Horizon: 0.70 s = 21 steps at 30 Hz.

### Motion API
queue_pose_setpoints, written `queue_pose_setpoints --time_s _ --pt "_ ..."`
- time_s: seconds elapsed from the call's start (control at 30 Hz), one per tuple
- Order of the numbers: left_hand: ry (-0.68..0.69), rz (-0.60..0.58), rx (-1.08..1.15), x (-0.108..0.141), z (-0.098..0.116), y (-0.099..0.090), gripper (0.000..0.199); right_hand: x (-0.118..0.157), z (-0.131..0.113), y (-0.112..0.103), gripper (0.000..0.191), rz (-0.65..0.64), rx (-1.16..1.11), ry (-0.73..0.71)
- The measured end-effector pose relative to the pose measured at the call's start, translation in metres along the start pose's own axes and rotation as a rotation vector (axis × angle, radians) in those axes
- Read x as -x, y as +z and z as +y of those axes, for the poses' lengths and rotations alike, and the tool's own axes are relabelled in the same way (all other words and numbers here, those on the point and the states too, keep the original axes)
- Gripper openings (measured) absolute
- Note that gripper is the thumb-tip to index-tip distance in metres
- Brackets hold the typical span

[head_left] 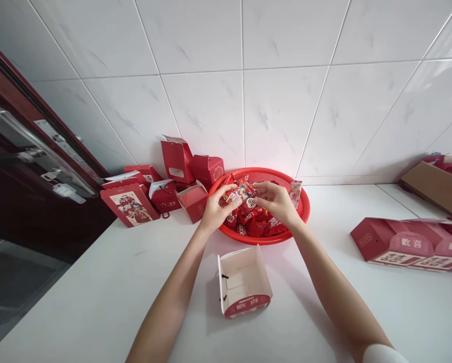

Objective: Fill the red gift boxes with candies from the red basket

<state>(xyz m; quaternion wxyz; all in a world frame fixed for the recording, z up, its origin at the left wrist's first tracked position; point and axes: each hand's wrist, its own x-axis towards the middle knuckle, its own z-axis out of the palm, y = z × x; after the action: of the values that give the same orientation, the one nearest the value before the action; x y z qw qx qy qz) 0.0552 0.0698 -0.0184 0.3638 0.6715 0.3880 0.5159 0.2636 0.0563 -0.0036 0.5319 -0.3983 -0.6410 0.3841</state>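
Observation:
Over a red plastic basket (306, 212) full of red-wrapped candies (258, 227), both my hands hold one candy packet (244, 192) with a small printed figure on it. My left hand (221, 205) grips its left side between thumb and fingers. From the right, my right hand (275, 200) pinches its other side. In front of the basket, close to me, stands an open red-and-white candy box (244, 282); its white inside shows and nothing is seen in it apart from two dark cord ends.
Several red gift boxes (176, 161) cluster by the wall at left. A row of red boxes (411, 244) stands at right, before a brown carton (438, 186). A pink packet (295, 191) leans at the basket's right rim. A dark door (21, 176) borders the white counter (135, 287).

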Motion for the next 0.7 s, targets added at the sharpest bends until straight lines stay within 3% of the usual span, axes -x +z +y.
queue_pose_setpoints --time_s 0.13,0.3,0.5,0.7 --pt "-0.005 -0.031 0.026 0.001 0.0 -0.001 0.052 0.001 0.0 0.006 0.039 0.028 -0.082 0.049" --pt "-0.002 0.035 0.073 0.001 -0.001 -0.001 0.055 0.003 -0.002 0.007 0.044 0.056 -0.115 0.144" --pt "-0.014 0.066 0.104 0.001 -0.002 0.0 0.059 0.003 0.0 0.009 0.051 -0.051 -0.068 0.18" --pt "-0.019 0.047 0.079 0.001 -0.001 -0.001 0.058 0.004 -0.002 0.012 0.049 -0.07 -0.14 0.169"
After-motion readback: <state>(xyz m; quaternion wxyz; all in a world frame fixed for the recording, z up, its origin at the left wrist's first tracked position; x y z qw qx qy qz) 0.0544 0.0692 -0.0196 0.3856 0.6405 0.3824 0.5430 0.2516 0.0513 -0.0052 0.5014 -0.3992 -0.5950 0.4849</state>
